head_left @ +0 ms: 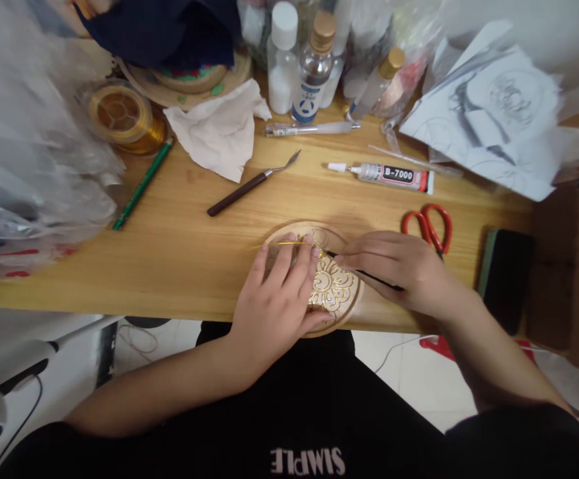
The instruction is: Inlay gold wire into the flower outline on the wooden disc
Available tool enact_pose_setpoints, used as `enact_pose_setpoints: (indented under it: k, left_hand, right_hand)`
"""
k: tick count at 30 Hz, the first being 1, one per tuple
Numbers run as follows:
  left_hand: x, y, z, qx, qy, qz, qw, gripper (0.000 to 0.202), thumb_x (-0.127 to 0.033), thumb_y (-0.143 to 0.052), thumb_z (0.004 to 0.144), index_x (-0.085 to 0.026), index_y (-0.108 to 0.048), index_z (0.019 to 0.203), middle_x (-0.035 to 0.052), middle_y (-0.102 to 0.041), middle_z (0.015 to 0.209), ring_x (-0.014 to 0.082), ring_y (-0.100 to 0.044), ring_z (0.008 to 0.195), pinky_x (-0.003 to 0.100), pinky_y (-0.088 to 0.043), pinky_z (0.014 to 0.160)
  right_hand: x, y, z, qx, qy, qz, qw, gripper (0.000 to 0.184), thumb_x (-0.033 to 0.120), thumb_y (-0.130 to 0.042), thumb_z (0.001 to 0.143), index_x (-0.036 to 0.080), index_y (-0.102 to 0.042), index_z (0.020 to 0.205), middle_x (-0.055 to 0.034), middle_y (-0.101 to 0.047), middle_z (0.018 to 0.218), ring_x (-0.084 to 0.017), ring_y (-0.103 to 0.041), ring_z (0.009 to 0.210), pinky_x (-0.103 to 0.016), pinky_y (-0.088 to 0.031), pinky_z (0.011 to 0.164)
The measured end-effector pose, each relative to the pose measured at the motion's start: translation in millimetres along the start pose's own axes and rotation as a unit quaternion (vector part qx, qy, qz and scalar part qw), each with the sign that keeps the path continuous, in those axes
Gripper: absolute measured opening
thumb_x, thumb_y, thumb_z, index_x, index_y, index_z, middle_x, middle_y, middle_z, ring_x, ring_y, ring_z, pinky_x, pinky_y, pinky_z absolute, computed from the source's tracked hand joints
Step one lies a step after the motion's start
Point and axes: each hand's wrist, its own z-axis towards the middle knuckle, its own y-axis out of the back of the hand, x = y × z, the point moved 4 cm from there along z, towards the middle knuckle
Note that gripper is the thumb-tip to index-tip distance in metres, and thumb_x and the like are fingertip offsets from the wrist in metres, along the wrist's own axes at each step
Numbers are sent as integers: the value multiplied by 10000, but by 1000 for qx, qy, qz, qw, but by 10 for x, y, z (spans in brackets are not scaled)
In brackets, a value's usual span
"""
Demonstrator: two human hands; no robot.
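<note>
A round wooden board lies at the table's front edge, with a flower outlined in gold wire on its pale face. My left hand rests flat on the board's left side, fingers stretched out and the thumb near the lower rim. Under or beside its fingertips runs a thin loose gold wire; the exact contact is hidden. From the right, my right hand grips what look like slim black tweezers, their tip at the flower's upper edge, close to my left fingertips. Faint drawn lines show at the board's top.
Beyond the board lie a dark-handled spatula tool, a glue tube and red-handled scissors. A green pencil and gold wire spool are left. Bottles stand behind; papers and a dark block sit right.
</note>
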Motion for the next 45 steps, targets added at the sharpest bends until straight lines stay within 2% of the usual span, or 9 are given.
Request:
enact_pose_setpoints:
  k: [8, 13, 23, 30, 33, 36, 39, 42, 45]
  left_hand:
    - [29, -16, -36, -18, 0, -33, 999, 739, -570, -540, 913, -42, -458, 1424, 171, -502, 1456, 351, -444, 1350, 491, -351, 1094]
    - [134, -49, -44, -21, -28, -57, 998, 682, -555, -515, 932, -99, -453, 1436, 130, -501, 1468, 326, -425, 1369, 476, -311, 1131]
    - [378, -40, 57, 13, -160, -79, 984, 635, -530, -473, 959, -117, -442, 1441, 125, -499, 1463, 286, -357, 1410, 446, -264, 1161]
    - [489, -9, 48, 17, -185, -90, 979, 618, -504, -449, 971, -80, -449, 1420, 147, -466, 1489, 270, -341, 1435, 451, -284, 1181]
    - [443, 58, -34, -33, -173, -78, 981, 548, -464, -458, 978, -69, -520, 1353, 159, -543, 1415, 273, -437, 1371, 445, -352, 1147]
    - [290, 92, -109, -93, -126, -82, 984, 487, -437, -488, 966, -49, -608, 1236, 173, -638, 1281, 305, -536, 1255, 470, -430, 1074]
    - [100, 27, -124, -97, -69, -104, 987, 606, -537, -425, 966, -26, -608, 1235, 200, -624, 1285, 356, -509, 1264, 539, -415, 1067]
    - [-31, -45, -114, -109, -43, -112, 987, 683, -594, -386, 963, -13, -589, 1257, 207, -608, 1306, 364, -484, 1289, 533, -386, 1086]
    - [-60, -91, -111, -110, -32, -113, 987, 694, -605, -377, 963, -26, -565, 1296, 204, -597, 1327, 353, -475, 1305, 516, -369, 1096]
  right_hand:
    - [-74, -83, -137, -48, -43, 81, 995, 142, 162, -598, 911, 178, -678, 1028, -76, -743, 904, -175, -716, 843, -314, -601, 731]
    - [-43, -120, -212, -110, -102, 112, 982, 157, 129, -674, 857, 145, -686, 1013, -94, -755, 898, -174, -723, 835, -297, -596, 724]
    - [140, -296, -416, -259, -263, 174, 913, 92, 177, -695, 840, 175, -713, 931, -45, -754, 852, -142, -713, 762, -272, -586, 661]
    - [217, -395, -462, -305, -287, 193, 888, 126, 150, -701, 825, 187, -713, 945, -37, -755, 867, -140, -707, 785, -281, -588, 681]
    - [258, -390, -475, -295, -311, 210, 879, 120, 164, -697, 832, 186, -713, 949, -45, -753, 875, -152, -710, 790, -294, -592, 683]
    - [289, -354, -470, -288, -329, 201, 877, 113, 165, -700, 830, 188, -709, 941, -45, -746, 866, -156, -708, 782, -284, -584, 659]
    - [302, -310, -424, -276, -304, 159, 898, 141, 135, -688, 833, 204, -701, 956, -30, -736, 846, -149, -692, 764, -280, -568, 645]
    - [284, -298, -378, -261, -273, 144, 915, 187, 102, -674, 835, 208, -696, 988, -25, -731, 852, -141, -680, 761, -279, -561, 659]
    - [256, -298, -368, -253, -270, 145, 918, 204, 98, -667, 839, 213, -695, 1005, -26, -732, 858, -142, -679, 764, -286, -564, 671]
